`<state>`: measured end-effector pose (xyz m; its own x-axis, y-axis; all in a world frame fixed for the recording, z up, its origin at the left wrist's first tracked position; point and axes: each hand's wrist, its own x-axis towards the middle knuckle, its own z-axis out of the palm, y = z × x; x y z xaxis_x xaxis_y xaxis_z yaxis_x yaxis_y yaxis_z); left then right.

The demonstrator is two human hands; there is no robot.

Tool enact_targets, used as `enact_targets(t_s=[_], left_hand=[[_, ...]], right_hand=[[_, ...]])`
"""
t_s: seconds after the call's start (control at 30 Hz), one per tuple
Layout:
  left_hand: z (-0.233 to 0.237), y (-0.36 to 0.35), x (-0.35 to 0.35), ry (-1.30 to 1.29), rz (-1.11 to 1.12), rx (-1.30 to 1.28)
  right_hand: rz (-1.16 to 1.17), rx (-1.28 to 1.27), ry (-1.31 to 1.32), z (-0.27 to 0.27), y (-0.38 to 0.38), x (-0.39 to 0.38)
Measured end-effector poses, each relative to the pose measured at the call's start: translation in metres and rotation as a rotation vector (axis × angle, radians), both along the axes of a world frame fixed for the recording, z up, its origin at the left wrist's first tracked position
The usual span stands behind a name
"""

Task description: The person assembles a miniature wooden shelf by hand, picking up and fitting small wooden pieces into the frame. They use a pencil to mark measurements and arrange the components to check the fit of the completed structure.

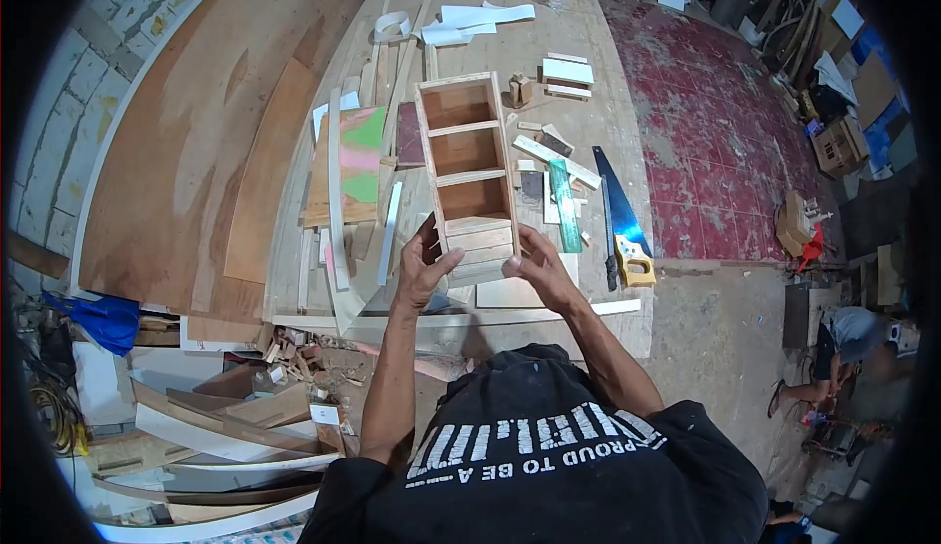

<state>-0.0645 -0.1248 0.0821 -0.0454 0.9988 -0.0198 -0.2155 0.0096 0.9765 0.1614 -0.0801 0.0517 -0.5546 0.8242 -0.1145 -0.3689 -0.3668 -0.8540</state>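
Observation:
Both hands hold a small wooden box frame over the workbench, by its near end. Three open compartments show in its far part, and narrow wooden slats cover the end nearest me. My left hand grips the left side, its thumb lying on the slats. On the opposite side, my right hand has its thumb at the slats' right edge and its fingers around the side. A green ruler-like strip and a handsaw with a yellow handle lie to the right of the box.
Wood strips, offcuts and a colour-stained board lie on the workbench. White strips are at its far part. Large plywood sheets stand at left, scrap boards below them. Another person crouches at the lower right.

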Motion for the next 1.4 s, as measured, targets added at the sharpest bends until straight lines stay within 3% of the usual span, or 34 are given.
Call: enact_targets(t_s=[0.07,0.13,0.37,0.6,0.7,0.87,1.1,1.4], left_hand=[[-0.002,0.001,0.004,-0.022,-0.022,0.002],[-0.002,0.003,0.007,-0.041,-0.048,0.008],[0.007,0.007,0.022,-0.084,-0.124,0.007],[0.005,0.002,0.038,-0.125,-0.11,0.004],[0.01,0.0,0.045,-0.112,-0.121,0.043],[0.005,0.0,0.046,-0.159,-0.127,0.061],[0.012,-0.01,0.043,-0.38,-0.149,0.036],[0.028,-0.017,0.031,-0.353,-0.159,0.117]], right_hand=[[-0.026,0.046,-0.031,0.003,0.007,0.004],[-0.072,0.163,-0.238,0.011,0.011,0.004],[-0.138,0.046,-0.301,0.017,0.001,0.016],[-0.158,0.126,-0.241,0.031,-0.009,0.028],[-0.122,0.117,-0.4,0.037,-0.008,0.029],[-0.262,0.131,-0.375,0.035,-0.016,0.02],[-0.194,0.136,-0.312,0.043,-0.019,0.02],[-0.105,0.095,-0.003,0.033,-0.014,0.016]])
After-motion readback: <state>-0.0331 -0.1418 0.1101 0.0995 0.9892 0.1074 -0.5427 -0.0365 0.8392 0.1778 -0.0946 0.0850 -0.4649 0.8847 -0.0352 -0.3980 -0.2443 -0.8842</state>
